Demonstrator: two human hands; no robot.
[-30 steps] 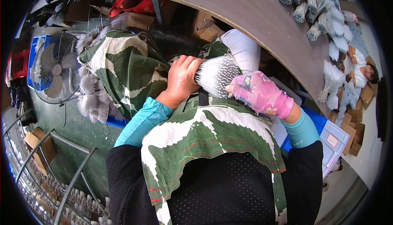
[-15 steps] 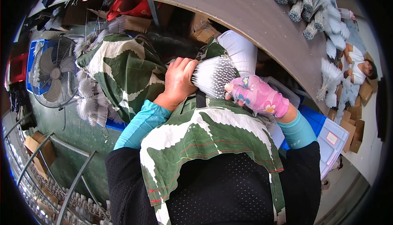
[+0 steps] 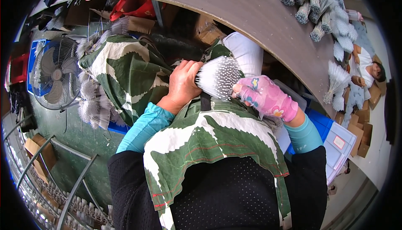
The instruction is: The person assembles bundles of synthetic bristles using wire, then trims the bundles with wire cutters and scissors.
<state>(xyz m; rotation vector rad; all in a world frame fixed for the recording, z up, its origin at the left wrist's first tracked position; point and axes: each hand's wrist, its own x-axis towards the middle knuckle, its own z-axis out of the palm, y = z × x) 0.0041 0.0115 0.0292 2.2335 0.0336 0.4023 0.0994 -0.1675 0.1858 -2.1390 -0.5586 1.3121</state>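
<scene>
My bare left hand [image 3: 183, 81] is closed around a thick bundle of thin white brushes [image 3: 217, 78] held over my lap. The brush tips fan out to the right, showing as many small pale dots. At the lower right edge of the fan is my right hand [image 3: 264, 96], in a pink fingerless glove with a flower pattern. Its thumb and fingers are curled together beside the tips; what they pinch, if anything, is too small to make out. Beneath the bundle lies my green and white patterned apron [image 3: 209, 125].
Above my lap curves the edge of a brown table [image 3: 234, 8], with wire-stemmed brush bundles [image 3: 316, 8] at its right. A standing fan [image 3: 56, 74] and more white brushes [image 3: 93, 100] are at left. Blue and grey crates [image 3: 331, 140] stand right. Another person [image 3: 368, 71] sits farther right.
My right hand has shifted slightly to the right, a little off the brush tips. My left hand and the bundle stay almost where they were.
</scene>
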